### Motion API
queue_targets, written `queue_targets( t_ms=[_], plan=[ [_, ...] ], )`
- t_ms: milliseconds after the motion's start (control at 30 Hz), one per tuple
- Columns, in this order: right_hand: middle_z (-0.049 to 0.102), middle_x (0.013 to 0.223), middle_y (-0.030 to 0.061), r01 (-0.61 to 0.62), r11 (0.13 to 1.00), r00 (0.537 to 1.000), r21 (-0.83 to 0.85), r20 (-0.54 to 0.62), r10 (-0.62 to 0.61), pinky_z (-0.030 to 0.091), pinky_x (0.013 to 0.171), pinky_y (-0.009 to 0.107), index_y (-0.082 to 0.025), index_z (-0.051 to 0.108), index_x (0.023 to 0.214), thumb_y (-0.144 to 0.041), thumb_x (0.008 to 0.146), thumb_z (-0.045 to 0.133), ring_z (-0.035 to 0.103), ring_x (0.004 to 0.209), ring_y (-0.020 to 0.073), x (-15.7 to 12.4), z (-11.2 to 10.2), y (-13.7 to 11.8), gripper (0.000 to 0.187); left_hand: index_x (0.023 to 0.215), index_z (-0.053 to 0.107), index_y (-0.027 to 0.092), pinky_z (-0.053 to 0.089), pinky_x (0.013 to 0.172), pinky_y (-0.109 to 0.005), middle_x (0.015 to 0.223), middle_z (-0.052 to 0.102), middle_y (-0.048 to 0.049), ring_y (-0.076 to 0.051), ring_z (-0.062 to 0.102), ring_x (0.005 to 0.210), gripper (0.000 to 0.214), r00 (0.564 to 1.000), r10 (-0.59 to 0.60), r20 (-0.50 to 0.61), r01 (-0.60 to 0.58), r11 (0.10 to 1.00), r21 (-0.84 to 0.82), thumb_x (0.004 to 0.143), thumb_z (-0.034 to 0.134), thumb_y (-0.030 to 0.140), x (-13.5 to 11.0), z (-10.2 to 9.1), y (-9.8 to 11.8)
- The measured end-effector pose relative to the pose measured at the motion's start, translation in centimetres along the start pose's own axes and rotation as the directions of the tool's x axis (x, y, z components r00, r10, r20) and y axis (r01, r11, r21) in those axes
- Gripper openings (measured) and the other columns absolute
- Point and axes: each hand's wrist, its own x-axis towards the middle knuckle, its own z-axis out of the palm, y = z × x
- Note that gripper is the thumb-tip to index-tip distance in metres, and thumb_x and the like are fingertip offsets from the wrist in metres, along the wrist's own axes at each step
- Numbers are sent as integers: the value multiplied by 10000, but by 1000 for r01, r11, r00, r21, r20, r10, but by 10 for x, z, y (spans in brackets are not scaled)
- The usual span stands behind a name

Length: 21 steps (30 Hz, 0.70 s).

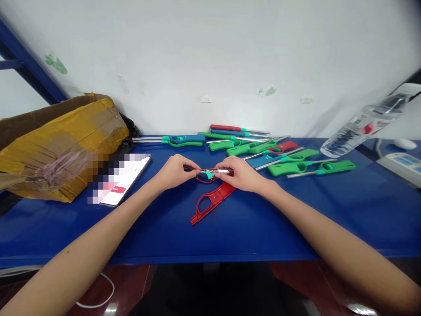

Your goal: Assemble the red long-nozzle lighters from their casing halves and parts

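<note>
A red lighter casing half (198, 177) with a turquoise trigger piece (208, 175) inside it lies between my two hands. At its left end, my left hand (174, 173) is closed, thumb and fingers pinching the casing. My right hand (241, 174) pinches a small shiny silver-white part (224, 171) at the casing's right end; its exact kind is unclear. Just below my right hand rests another red casing half (215, 197), open side up, its upper end partly hidden under the fingers.
Several long-necked lighters (289, 166) in green, blue and red lie behind and to the right, with more lighters (184, 139) at back left. A taped cardboard box (66, 145) and a phone (131, 175) sit left. At right are a water bottle (365, 125) and white device (403, 164).
</note>
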Motion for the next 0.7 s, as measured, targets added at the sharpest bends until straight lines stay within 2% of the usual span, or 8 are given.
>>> queue_targets(
  t_ms=[300,700],
  plan=[
    [668,782,56,24,1000,1000,-1,0,-24,399,730,311,-183,723,986,-297,925,575,539,771,190,-1,0,0,196,872,779,202,507,727,-279,820,768,-14,-175,687,746,210,999,48,-12,-47,998,51,816,616,322,-2,1,2],
    [664,797,58,30,1000,1000,1,2,-30,395,728,303,-188,720,944,-300,919,597,535,782,193,1,5,-2,169,823,773,197,493,659,-281,779,763,-27,-182,671,708,243,999,51,4,-51,996,73,827,642,401,0,0,-1]
  ],
)
